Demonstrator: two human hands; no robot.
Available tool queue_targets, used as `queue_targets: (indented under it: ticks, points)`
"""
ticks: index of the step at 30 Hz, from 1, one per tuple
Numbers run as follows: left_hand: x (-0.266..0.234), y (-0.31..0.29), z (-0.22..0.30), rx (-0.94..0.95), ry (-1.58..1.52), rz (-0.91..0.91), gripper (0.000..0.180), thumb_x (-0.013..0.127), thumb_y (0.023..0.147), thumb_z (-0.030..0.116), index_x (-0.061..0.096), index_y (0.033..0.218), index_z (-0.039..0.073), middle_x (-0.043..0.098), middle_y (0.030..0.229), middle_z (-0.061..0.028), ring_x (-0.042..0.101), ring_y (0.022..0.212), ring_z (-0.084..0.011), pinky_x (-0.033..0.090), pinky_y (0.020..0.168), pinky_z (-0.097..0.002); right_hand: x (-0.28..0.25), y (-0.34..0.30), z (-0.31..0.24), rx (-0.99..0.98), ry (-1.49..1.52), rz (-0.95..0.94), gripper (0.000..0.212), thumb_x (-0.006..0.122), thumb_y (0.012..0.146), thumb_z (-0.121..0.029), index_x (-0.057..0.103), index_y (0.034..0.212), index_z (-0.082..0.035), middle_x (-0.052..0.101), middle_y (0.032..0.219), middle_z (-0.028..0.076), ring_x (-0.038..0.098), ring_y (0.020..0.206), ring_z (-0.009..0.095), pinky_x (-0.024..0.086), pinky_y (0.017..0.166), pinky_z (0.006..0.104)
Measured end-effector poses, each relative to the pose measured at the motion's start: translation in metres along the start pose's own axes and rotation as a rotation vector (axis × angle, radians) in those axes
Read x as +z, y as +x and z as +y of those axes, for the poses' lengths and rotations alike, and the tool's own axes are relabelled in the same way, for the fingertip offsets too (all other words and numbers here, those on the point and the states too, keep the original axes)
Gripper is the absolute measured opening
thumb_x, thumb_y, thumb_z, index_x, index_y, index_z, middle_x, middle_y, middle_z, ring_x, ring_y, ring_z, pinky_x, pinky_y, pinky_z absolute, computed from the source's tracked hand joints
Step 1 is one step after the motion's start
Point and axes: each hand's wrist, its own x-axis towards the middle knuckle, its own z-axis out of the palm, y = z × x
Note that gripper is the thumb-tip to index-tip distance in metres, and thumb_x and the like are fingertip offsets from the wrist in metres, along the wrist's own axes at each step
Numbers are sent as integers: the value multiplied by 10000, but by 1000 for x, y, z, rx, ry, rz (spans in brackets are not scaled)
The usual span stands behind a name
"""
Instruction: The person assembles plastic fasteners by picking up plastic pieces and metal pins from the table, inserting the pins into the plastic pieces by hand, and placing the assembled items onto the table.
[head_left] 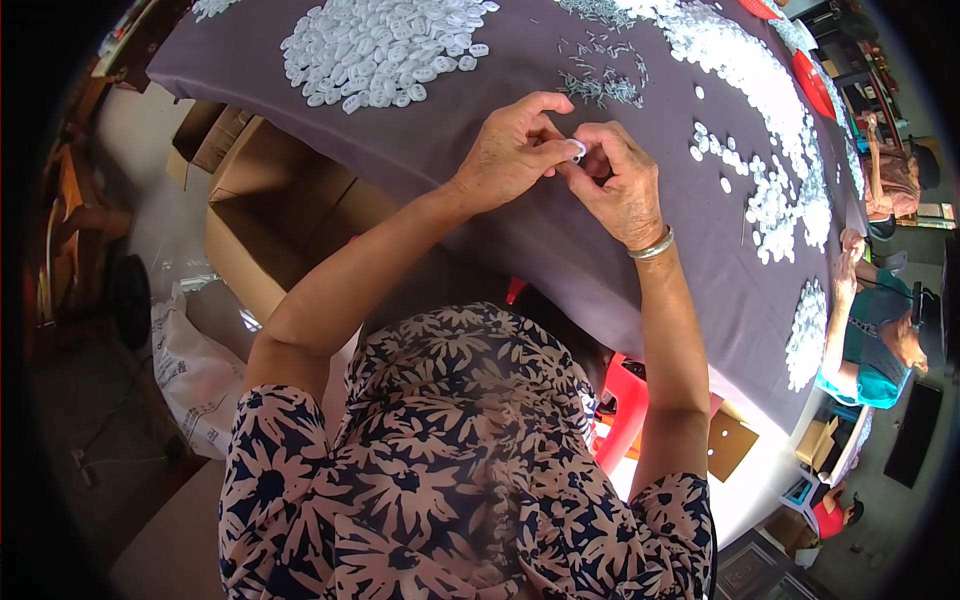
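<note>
Above the near side of the cloth-covered table (560, 235), my two hands meet at a small white plastic piece (578, 150). My left hand (508, 150) pinches it between thumb and fingers. From the other side, the bent fingers and thumb of my right hand (618, 180) close around the same piece, partly hiding it. Beyond my left hand lies a heap of white oval plastic pieces (385, 50). Past my fingertips are scattered small grey metal pins (603, 88), too small to tell exactly.
More white pieces (775, 200) spread across the right of the table, with red trays (815, 85) along the far side. An open cardboard box (250, 225) stands below the table's left edge, beside a white sack (190, 370). Other people (875, 345) sit at the right.
</note>
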Motion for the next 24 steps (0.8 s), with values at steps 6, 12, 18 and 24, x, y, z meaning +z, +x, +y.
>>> queue_targets:
  ticks: [6,12,18,24]
  points:
    - [1,0,3,-19,30,-39,377,621,880,82,486,1229,33,630,811,-34,567,736,-65,431,602,-207,-9,4,6,-159,-232,-157,272,726,723,-49,564,941,-38,557,781,70,547,551,201,458,501,311]
    - [-4,1,2,14,109,-137,301,589,884,98,571,1182,57,592,771,3,505,681,-56,418,620,-217,-4,-3,12,-275,-409,-207,239,694,777,-175,508,841,-39,594,757,88,616,636,287,500,519,376]
    - [0,-4,13,-74,26,-142,308,537,870,83,612,1168,71,552,746,15,417,628,-60,392,605,-222,-3,-7,12,-275,-403,-208,252,669,817,-214,506,800,-23,603,642,118,618,579,296,500,510,382]
    - [3,-5,11,-110,-33,-127,333,517,851,62,622,1167,75,525,733,19,391,615,-65,368,592,-217,1,-10,13,-286,-396,-181,252,651,827,-205,493,725,-37,580,584,117,601,518,294,489,475,379]
